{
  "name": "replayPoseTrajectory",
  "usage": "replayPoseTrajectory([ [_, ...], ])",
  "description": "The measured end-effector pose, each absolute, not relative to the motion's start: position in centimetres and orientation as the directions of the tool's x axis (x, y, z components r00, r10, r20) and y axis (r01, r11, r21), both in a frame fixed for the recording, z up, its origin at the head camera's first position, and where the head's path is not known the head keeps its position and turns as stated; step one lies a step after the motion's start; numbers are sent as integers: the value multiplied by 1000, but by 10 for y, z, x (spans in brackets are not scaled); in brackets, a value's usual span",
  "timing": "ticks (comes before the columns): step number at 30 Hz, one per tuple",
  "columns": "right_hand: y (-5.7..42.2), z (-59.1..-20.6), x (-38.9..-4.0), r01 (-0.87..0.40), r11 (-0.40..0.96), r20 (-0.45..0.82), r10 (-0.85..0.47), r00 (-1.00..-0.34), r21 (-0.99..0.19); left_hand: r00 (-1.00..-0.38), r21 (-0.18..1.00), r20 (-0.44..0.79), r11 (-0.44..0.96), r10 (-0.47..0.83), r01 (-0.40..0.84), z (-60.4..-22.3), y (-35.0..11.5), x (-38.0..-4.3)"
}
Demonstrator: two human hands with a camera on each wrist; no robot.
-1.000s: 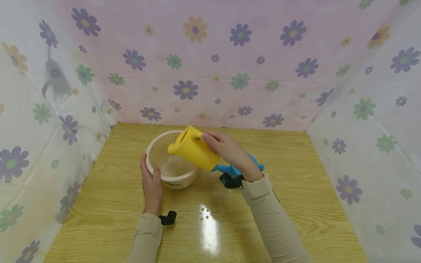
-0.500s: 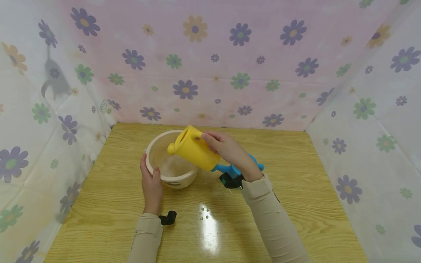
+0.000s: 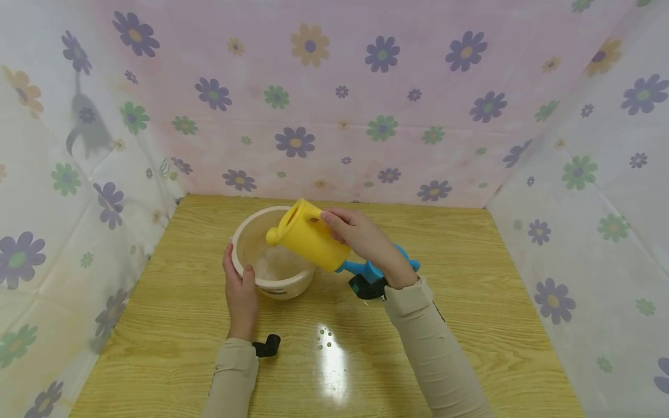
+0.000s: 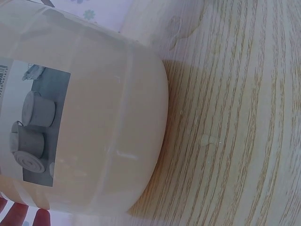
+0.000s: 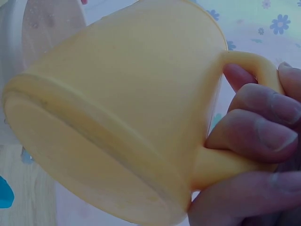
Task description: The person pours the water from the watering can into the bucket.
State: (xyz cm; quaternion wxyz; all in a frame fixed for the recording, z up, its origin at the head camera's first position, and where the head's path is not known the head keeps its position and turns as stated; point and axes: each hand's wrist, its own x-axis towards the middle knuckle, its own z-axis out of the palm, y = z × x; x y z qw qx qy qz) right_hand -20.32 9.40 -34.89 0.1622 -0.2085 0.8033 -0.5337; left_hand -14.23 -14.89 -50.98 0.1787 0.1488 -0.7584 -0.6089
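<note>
My left hand point(image 3: 242, 299) grips the near left side of a cream plastic basin point(image 3: 286, 288), thumb over the rim and fingers outside. In the left wrist view, the basin's wall carries a picture label point(image 4: 40, 122), with fingertips point(image 4: 41, 217) at the lower left. A yellow watering can point(image 3: 315, 241) is tilted over the basin, its round spout head above the opening. My right hand point(image 3: 366, 238) holds it by the handle; the right wrist view shows the fingers curled round that handle point(image 5: 230, 167). Pale, rippled liquid point(image 3: 279, 261) shows inside the basin.
A blue plastic object point(image 3: 373, 271) lies on the wooden table point(image 3: 470, 302), partly hidden behind the right wrist. Several small round greenish bits point(image 3: 325, 338) lie near the front middle. Wet spots point(image 4: 207, 140) show beside the basin. Flowered sheets point(image 3: 334, 116) surround the table.
Both hands, the can and the basin stay in place. Compared with one second ago, the liquid inside the basin looks paler and more rippled.
</note>
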Motion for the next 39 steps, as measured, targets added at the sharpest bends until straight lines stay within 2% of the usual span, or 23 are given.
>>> replayPoseTrajectory([
  [22,97,-350,-204,-145,333,-51,-513,-857,-932,-887,975,92,221,-452,-12,-508,-148,-142],
  [32,95,-326,-190,-159,326,-40,-528,-848,-932,-889,972,95,236,-448,-15,-507,-147,-141],
  [39,97,-347,-202,-140,323,-49,-513,-857,-936,-890,974,89,225,-447,-16,-508,-148,-141],
])
